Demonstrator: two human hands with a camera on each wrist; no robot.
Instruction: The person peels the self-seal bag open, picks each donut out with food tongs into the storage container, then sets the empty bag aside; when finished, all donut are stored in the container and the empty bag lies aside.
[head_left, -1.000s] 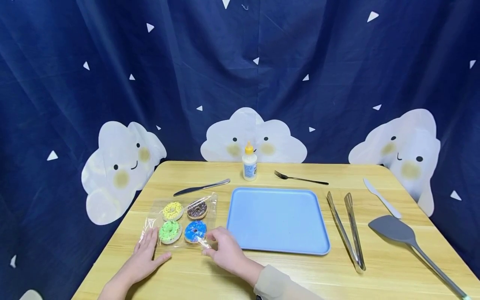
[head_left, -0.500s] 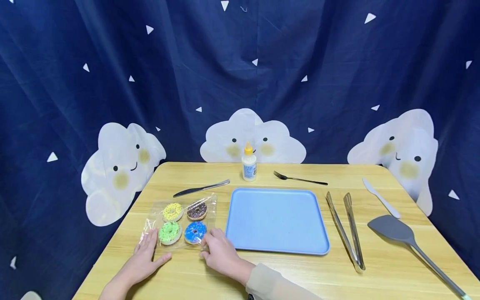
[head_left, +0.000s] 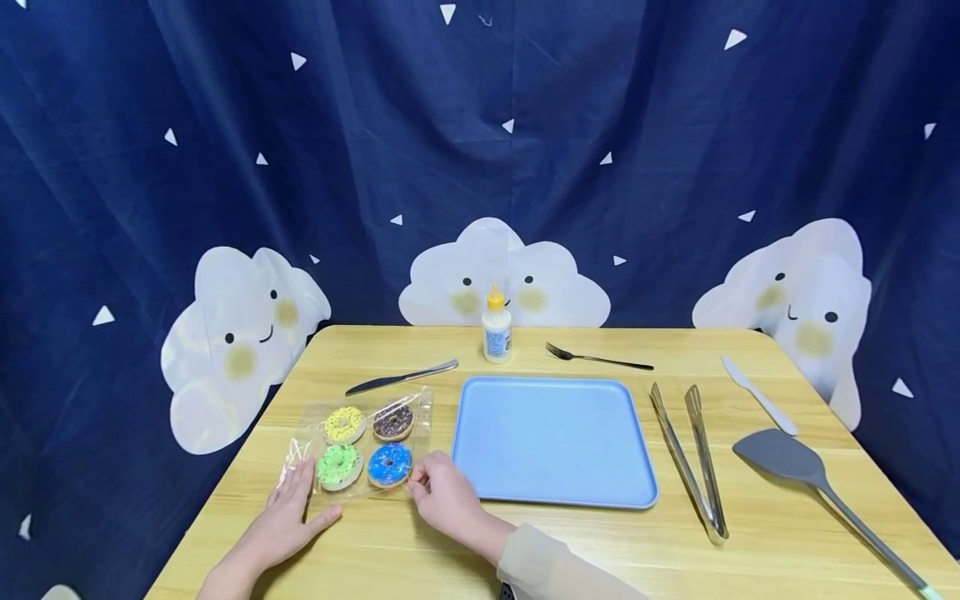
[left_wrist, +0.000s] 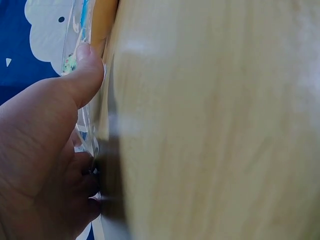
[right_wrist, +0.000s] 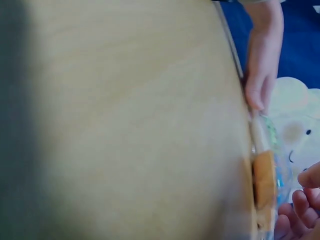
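A clear bag [head_left: 420,412] with yellow, green [head_left: 340,467], brown and blue [head_left: 389,465] doughnuts lies flat on the table's left part. My left hand [head_left: 281,525] rests over its lower left edge, fingers extended and thumb spread. In the left wrist view, that hand [left_wrist: 45,130] lies against the crinkled film. At the lower right corner, beside the blue doughnut, my right hand [head_left: 453,504] has thumb and index finger together, pinching the film. The right wrist view shows only the fingertips of the right hand [right_wrist: 305,210], bent beside the bag.
A blue tray [head_left: 555,442] lies right of the bag. Behind stand a glue bottle [head_left: 497,335], a dark knife [head_left: 401,378] and a fork [head_left: 600,360]. Farther right are metal tongs [head_left: 697,475], a white knife [head_left: 759,396] and a grey spatula [head_left: 783,458].
My right hand has moved slightly left to the bag's corner, and its thumb and index finger have come together. The left hand and the bag look unchanged.
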